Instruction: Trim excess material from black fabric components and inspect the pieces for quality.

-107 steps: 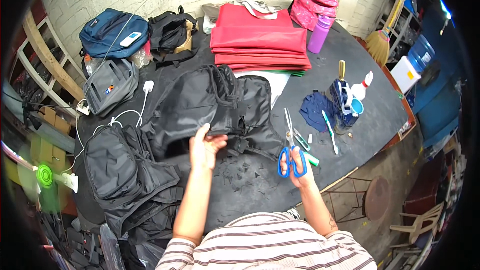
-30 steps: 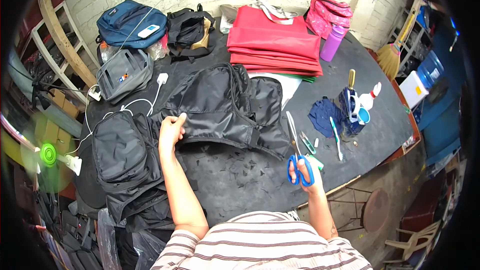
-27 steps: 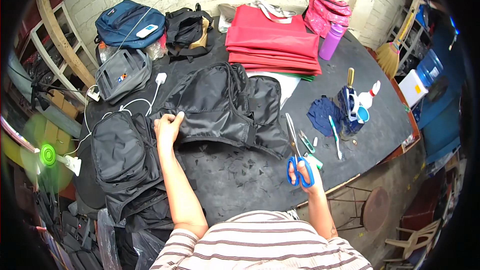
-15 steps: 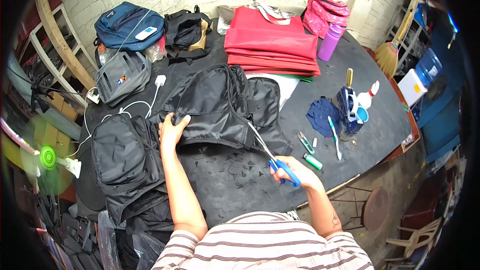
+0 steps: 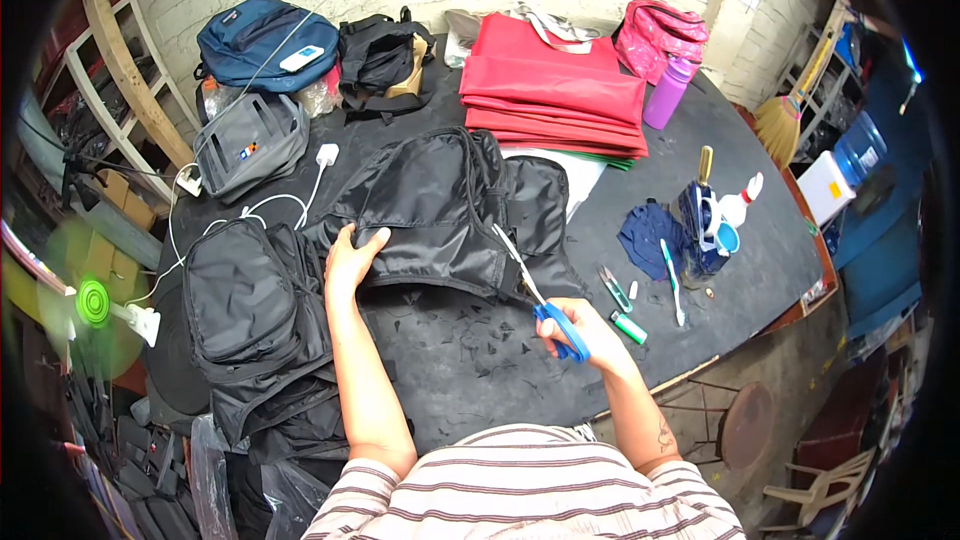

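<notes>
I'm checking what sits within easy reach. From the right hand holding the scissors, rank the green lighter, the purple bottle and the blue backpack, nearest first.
From the right hand:
1. Green lighter, just to its right.
2. Purple bottle, far side, right of the red bags.
3. Blue backpack, far left corner.

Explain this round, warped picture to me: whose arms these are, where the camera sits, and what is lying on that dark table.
The camera is worn on a person's head and looks down, so the arms coming up from the bottom are their own; the fisheye lens bends the edges. The left hand presses on a black backpack spread on the dark table. The right hand holds blue-handled scissors, blades pointing at the bag's edge. Around lie another black backpack, folded red fabric, a purple bottle, a blue backpack and a grey bag.
</notes>
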`<control>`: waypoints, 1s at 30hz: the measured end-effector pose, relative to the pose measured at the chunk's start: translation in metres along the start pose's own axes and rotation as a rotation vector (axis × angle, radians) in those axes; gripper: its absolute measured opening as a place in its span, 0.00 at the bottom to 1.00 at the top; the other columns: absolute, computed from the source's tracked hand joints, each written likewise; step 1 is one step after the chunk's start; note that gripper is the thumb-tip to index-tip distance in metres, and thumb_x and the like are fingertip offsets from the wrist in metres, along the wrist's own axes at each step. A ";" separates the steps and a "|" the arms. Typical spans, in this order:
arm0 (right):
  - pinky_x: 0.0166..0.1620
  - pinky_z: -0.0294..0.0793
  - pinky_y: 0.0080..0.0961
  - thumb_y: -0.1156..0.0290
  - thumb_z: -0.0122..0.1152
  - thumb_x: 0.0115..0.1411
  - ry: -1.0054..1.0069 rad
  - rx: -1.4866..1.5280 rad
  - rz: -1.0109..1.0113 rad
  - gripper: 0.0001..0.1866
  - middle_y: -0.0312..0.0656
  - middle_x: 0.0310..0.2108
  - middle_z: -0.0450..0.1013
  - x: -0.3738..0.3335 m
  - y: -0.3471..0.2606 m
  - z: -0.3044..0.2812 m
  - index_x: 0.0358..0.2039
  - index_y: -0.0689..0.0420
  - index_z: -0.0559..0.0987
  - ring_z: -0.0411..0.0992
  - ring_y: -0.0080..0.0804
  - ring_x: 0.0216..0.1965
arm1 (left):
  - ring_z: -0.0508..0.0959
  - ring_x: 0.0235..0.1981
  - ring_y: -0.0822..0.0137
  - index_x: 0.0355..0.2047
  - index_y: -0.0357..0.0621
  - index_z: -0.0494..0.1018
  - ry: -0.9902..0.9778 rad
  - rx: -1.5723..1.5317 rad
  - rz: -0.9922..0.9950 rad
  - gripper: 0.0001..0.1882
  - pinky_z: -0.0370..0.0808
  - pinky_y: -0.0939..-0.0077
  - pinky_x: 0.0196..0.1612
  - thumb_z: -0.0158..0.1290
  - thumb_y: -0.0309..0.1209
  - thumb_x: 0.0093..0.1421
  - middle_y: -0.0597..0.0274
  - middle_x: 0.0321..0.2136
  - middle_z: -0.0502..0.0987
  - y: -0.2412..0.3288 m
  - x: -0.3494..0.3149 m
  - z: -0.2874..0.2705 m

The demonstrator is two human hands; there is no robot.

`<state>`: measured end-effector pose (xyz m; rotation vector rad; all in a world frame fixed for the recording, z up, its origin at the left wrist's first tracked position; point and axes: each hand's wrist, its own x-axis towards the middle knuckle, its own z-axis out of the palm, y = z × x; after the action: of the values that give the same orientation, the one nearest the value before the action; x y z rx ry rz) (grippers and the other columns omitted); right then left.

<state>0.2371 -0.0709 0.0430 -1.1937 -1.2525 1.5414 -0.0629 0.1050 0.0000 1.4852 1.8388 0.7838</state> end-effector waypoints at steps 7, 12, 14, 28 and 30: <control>0.18 0.62 0.13 0.71 0.59 0.51 0.227 0.045 0.001 0.07 0.33 0.13 0.66 -0.005 0.002 -0.003 0.22 0.58 0.72 0.63 0.17 0.13 | 0.75 0.36 0.59 0.37 0.31 0.72 -0.038 0.010 -0.026 0.36 0.68 0.68 0.42 0.50 0.58 0.50 0.46 0.32 0.75 -0.010 -0.001 -0.009; 0.18 0.64 0.16 0.48 0.52 0.56 0.506 0.175 -0.192 0.24 0.36 0.14 0.65 -0.012 0.014 -0.034 0.24 0.60 0.71 0.63 0.21 0.14 | 0.71 0.21 0.75 0.22 0.36 0.74 -0.467 -0.453 -0.076 0.23 0.68 0.80 0.27 0.58 0.48 0.49 0.66 0.19 0.74 0.020 -0.039 -0.020; 0.18 0.64 0.15 0.45 0.51 0.55 0.498 0.208 -0.221 0.25 0.36 0.14 0.65 -0.015 0.015 -0.035 0.25 0.59 0.71 0.64 0.21 0.15 | 0.72 0.23 0.75 0.25 0.36 0.75 -0.534 -0.585 -0.060 0.21 0.68 0.82 0.28 0.58 0.46 0.50 0.65 0.22 0.75 0.016 -0.045 -0.014; 0.23 0.65 0.16 0.57 0.57 0.55 0.254 0.153 -0.069 0.16 0.35 0.16 0.67 -0.036 0.061 0.006 0.25 0.59 0.72 0.66 0.20 0.18 | 0.69 0.13 0.73 0.23 0.40 0.65 0.071 -1.345 -0.118 0.14 0.67 0.82 0.17 0.50 0.37 0.58 0.64 0.17 0.69 0.067 -0.070 0.115; 0.22 0.65 0.16 0.57 0.58 0.55 0.257 0.165 -0.045 0.16 0.35 0.16 0.67 -0.035 0.063 0.004 0.25 0.59 0.72 0.65 0.20 0.17 | 0.74 0.18 0.68 0.29 0.40 0.70 -0.151 -1.415 -0.228 0.17 0.71 0.81 0.18 0.50 0.44 0.57 0.62 0.20 0.72 0.069 -0.078 0.110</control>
<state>0.2398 -0.1169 -0.0120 -1.2039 -0.9593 1.3800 0.0768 0.0467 -0.0053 0.3696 0.8269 1.3549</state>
